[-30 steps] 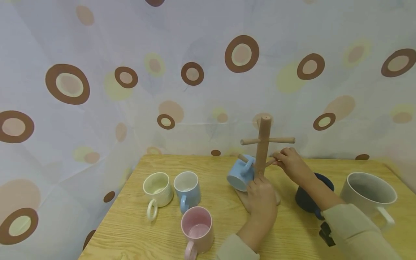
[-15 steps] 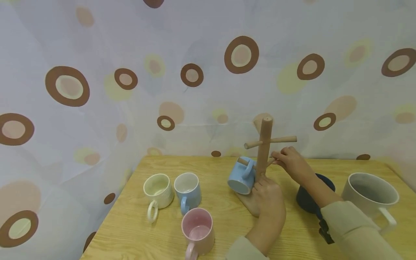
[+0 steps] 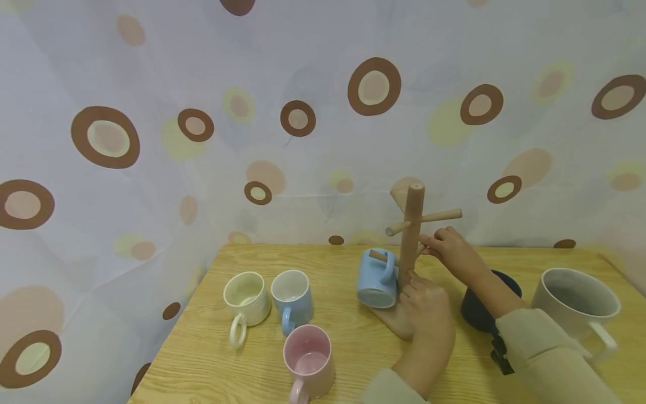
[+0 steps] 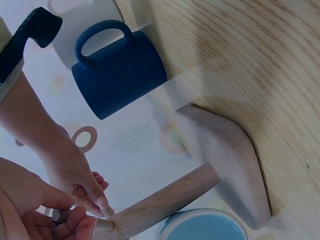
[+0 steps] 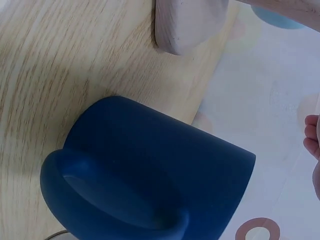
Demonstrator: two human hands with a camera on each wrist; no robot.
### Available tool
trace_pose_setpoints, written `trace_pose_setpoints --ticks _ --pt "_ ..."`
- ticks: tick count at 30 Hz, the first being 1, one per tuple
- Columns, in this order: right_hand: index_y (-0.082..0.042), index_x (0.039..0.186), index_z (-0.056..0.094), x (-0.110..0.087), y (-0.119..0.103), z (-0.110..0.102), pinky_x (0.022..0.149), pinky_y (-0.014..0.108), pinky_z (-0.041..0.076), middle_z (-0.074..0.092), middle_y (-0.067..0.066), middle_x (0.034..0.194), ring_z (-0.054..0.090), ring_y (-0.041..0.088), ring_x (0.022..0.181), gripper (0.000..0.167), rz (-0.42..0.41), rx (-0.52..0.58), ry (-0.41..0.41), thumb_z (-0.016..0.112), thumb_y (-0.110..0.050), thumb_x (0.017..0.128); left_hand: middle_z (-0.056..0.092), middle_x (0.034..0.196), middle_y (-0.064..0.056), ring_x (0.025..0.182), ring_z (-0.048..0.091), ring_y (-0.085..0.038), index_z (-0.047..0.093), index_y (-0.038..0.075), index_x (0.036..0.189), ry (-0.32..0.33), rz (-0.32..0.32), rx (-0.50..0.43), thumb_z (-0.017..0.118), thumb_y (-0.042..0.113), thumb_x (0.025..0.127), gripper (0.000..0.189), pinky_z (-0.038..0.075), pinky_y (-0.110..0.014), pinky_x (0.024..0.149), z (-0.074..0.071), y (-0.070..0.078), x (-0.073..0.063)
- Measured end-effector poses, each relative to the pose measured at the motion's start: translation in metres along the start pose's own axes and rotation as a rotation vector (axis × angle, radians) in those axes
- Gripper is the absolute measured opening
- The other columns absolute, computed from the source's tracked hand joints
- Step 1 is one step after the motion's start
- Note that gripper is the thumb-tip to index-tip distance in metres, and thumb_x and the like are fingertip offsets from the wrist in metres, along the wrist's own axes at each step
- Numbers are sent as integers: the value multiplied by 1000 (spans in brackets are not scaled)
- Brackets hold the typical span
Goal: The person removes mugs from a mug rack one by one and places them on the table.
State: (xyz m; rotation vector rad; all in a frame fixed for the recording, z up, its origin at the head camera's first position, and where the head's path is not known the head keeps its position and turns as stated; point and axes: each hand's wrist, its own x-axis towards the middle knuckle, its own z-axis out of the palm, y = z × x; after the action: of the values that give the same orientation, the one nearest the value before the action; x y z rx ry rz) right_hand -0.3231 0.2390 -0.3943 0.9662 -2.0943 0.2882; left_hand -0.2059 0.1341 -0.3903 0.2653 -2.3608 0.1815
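A wooden mug tree (image 3: 411, 241) stands at the back of the table, a light blue mug (image 3: 374, 283) hanging by its handle from a lower left peg. My left hand (image 3: 428, 311) is in front of the post; in the left wrist view its fingers (image 4: 75, 222) curl round a peg. On the post's right side, my right hand (image 3: 451, 255) pinches another lower peg, and the left wrist view shows its fingertips close to the post. Only a few right fingers (image 5: 311, 135) show at the right wrist view's edge. Both hands partly cover the lower pegs.
Left of the tree stand a cream mug (image 3: 247, 300), a blue mug with a white inside (image 3: 292, 300) and a pink mug (image 3: 309, 362). A dark blue mug (image 3: 476, 308) sits under my right forearm, beside a large grey-white mug (image 3: 572, 306). A patterned curtain (image 3: 323, 140) hangs behind.
The mug tree has turned: its upper left peg points more toward me, and the hanging mug has swung forward and slightly right. My left hand has shifted right; the right hand has barely moved.
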Motion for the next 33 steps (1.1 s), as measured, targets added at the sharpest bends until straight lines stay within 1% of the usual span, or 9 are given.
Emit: trace_pose_setpoints --ticks 4,10,15,18,20,22,26,30,33 --pt "-10 100 65 -1 1 1 57 30 35 45 2 70 38 14 64 40 1 -8 -9 73 -4 61 61 68 1 54 47 -10 74 10 91 25 -10 9 57 25 77 27 35 -23 52 0 2 0" --pt "-10 101 63 -6 -1 2 57 31 36 46 3 70 41 17 64 41 17 -25 -16 75 -2 62 60 69 3 55 46 -8 73 11 96 -26 51 18 58 27 78 28 35 -22 52 -3 -4 -1" --pt "-2 100 64 -5 -9 -1 59 35 43 54 8 75 49 24 69 39 78 -23 -5 75 0 63 65 84 5 65 52 -6 69 16 105 -211 204 25 67 36 80 32 41 -20 59 -8 -14 4" --pt "4 100 63 -2 -17 -6 65 40 48 60 14 82 54 30 77 36 157 12 -3 75 1 66 64 85 8 68 56 -6 69 19 99 -325 297 15 67 42 81 29 45 -18 61 -11 -23 12" --pt "7 102 62 1 -22 -10 70 45 49 62 19 88 55 35 84 35 232 52 -1 73 2 69 63 75 9 61 56 -5 69 20 86 -407 317 -80 64 42 83 23 44 -16 53 -12 -32 21" --pt "8 105 61 2 -26 -15 74 49 48 62 23 93 54 39 90 34 307 88 2 71 2 73 62 67 8 54 55 -4 70 18 76 -528 301 -256 59 38 88 25 41 -16 46 -14 -43 32" --pt "9 109 59 1 -33 -25 80 53 45 62 26 97 53 40 95 33 403 128 16 68 1 78 62 59 4 43 45 -5 72 16 76 -711 209 -579 57 33 90 27 34 -16 38 -17 -70 54" --pt "10 110 59 -2 -38 -36 80 51 44 62 26 97 54 38 92 35 429 141 80 69 3 77 63 71 0 49 49 -8 69 10 94 -757 180 -654 60 37 88 30 36 -17 41 -12 -93 70" --pt "10 115 56 -2 -40 -46 79 51 42 61 27 98 53 39 92 41 460 153 148 68 4 77 67 91 -2 64 58 -11 67 12 107 -795 148 -703 62 40 86 35 41 -21 48 -5 -105 79"
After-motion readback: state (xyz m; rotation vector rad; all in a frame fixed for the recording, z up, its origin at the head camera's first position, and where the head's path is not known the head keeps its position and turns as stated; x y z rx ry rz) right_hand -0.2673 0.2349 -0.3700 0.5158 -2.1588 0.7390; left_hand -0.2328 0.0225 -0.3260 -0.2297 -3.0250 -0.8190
